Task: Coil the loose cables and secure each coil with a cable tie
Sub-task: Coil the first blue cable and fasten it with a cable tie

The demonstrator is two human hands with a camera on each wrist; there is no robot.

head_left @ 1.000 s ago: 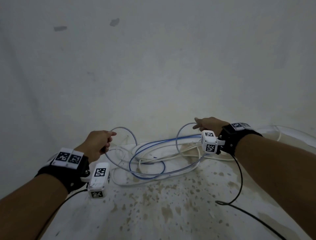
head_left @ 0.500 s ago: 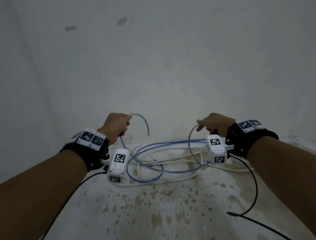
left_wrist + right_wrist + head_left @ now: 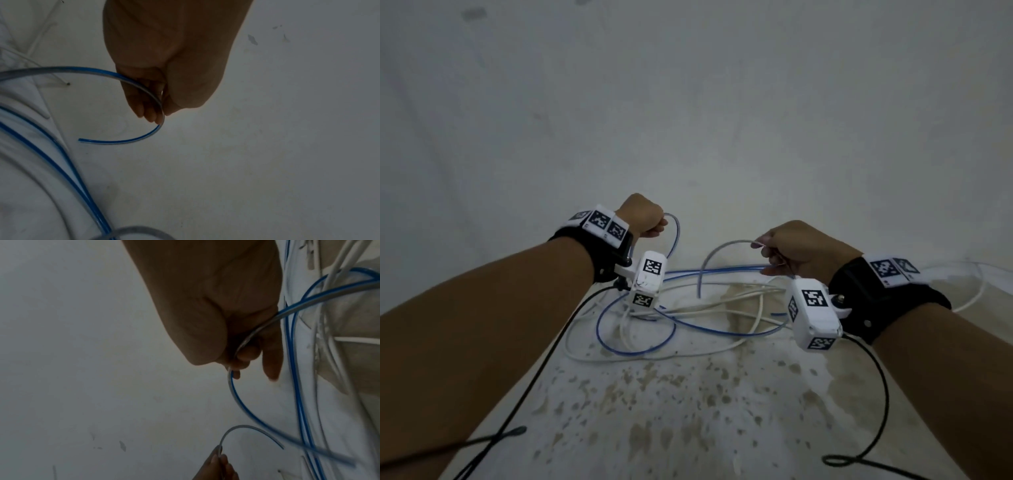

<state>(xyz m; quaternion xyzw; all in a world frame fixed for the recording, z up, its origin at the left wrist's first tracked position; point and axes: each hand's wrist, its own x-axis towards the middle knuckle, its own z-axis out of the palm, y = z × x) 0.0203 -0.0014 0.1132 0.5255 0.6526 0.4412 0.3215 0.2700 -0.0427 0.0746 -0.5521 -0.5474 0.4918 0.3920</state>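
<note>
Left hand [image 3: 643,217] raised, thumb and fingertips [image 3: 151,112] pinched on the blue cable [image 3: 722,330] near one end; short free tail curling out below the pinch, cut tip bare. Right hand [image 3: 796,251] raised opposite, fingers curled round another stretch of the same cable, one finger held straight beside it. Between the two grips: cable arching up from each hand, then dropping into the heap below, not drawn taut. Rest of the blue cable lying in loose overlapping loops under and between the hands, crossed with white cables [image 3: 722,301] on the stained surface [image 3: 688,411].

Handling, as judged: light, thin, springy; holds its curve rather than hanging limp, so likely to spring open once released. Smooth sheath, probably slippery under a light pinch. Not fragile, though sharp kinks best avoided.

Where to hold, as judged: end kept pinched in the left as anchor; right sliding along the run beyond its present grip, feeding even loops back to the left. Snag risk at the crossings with the white cables below the right grip. No coil formed yet. No cable tie identifiable in any view.
</note>
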